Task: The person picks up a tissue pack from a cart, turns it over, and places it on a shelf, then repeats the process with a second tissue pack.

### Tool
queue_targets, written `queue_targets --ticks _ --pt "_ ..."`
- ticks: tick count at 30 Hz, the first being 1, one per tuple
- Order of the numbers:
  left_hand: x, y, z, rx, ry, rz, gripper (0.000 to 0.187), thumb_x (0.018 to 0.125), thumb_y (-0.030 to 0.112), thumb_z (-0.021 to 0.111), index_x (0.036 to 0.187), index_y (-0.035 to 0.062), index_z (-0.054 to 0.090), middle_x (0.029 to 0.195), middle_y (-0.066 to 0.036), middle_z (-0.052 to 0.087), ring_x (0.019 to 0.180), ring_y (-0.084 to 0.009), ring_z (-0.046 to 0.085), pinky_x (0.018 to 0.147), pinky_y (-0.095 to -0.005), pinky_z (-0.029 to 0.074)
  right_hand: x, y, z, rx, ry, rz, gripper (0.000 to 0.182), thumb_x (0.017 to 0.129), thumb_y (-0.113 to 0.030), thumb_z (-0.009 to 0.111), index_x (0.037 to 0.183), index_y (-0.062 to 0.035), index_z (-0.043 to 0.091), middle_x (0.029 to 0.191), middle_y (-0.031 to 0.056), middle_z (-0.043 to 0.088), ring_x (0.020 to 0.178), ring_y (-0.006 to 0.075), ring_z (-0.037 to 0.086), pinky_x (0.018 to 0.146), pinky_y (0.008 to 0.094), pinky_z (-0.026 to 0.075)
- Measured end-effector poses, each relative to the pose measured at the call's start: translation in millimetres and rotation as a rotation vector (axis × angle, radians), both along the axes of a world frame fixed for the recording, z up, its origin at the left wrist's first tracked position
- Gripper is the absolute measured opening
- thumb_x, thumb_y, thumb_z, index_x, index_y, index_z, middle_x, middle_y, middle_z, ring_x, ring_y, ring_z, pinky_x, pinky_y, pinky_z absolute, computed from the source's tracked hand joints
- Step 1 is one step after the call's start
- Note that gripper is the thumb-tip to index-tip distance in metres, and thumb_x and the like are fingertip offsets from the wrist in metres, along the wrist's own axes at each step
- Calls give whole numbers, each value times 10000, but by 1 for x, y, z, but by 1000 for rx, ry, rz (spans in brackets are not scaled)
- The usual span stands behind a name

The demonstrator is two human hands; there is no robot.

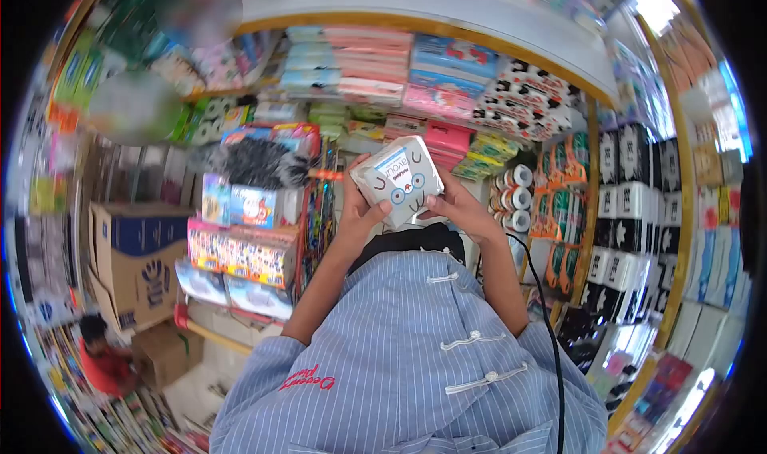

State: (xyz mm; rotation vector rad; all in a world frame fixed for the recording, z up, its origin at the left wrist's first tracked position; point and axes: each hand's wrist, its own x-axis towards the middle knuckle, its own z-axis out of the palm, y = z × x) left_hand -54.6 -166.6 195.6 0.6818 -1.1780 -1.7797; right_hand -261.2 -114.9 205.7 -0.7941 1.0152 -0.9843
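The left hand (355, 206) and right hand (467, 213) both gripped the grey-and-white pack (403, 184) from opposite sides, each grip closed on it. It sat tilted between them in front of the body, thumbs over the near edge, probably to steady it while its printed face showed. The wrap looked smooth, the shape boxy with soft corners. Pink packs (371, 62) lay stacked flat beyond, likely to save shelf room; a fluffy grey duster (260, 164) lay left.
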Motion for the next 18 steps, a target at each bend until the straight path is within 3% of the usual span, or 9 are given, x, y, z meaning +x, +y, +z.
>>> queue_targets --ticks 4,7,8,11,12,16,18 --pt "-60 -1 0 26 66 -117 850 813 249 732 1444 66 194 1404 -146 368 1309 -254 395 1082 -390 337 -43 16 -3 -43 -44 -385 765 872 -226 712 1478 -42 284 1314 120 499 1145 209 535 909 337 485" --pt "-96 -11 -8 53 -25 -371 777 824 221 721 1426 76 252 1381 -134 413 1270 -249 442 1082 -382 341 -84 28 9 -160 -106 -750 741 862 -176 712 1468 -39 309 1284 114 524 1144 194 534 917 304 465" --pt "-109 -11 -6 98 -2 -430 699 841 139 699 1408 84 294 1328 -118 460 1204 -232 501 1052 -370 388 -100 31 11 -202 -128 -825 704 855 -151 710 1453 -52 352 1231 112 563 1102 172 557 921 281 449" --pt "-158 -5 4 92 -55 -564 665 856 55 664 1404 86 287 1273 -114 482 1172 -225 524 1009 -369 441 -144 44 20 -174 -113 -871 678 854 -153 711 1440 -60 383 1178 106 597 1046 162 583 908 283 455" --pt "-177 -2 1 42 -37 -562 675 862 25 652 1413 83 267 1219 -121 500 1113 -220 563 942 -352 495 -155 46 21 -195 -70 -911 653 854 -161 714 1422 -59 410 1148 106 614 1008 153 598 888 284 460" --pt "-243 -3 9 149 -99 -592 716 887 78 652 1456 76 218 1199 -136 522 1012 -210 611 870 -337 527 -208 64 28 -187 82 -915 574 881 -191 698 1381 -48 455 1191 109 609 1055 167 590 904 294 463" --pt "-277 -2 12 77 -192 -635 696 896 100 649 1455 64 236 1226 -145 528 1042 -209 602 865 -335 525 -230 74 30 -207 33 -962 552 901 -233 679 1372 -45 463 1199 104 608 1083 175 581 929 296 458"
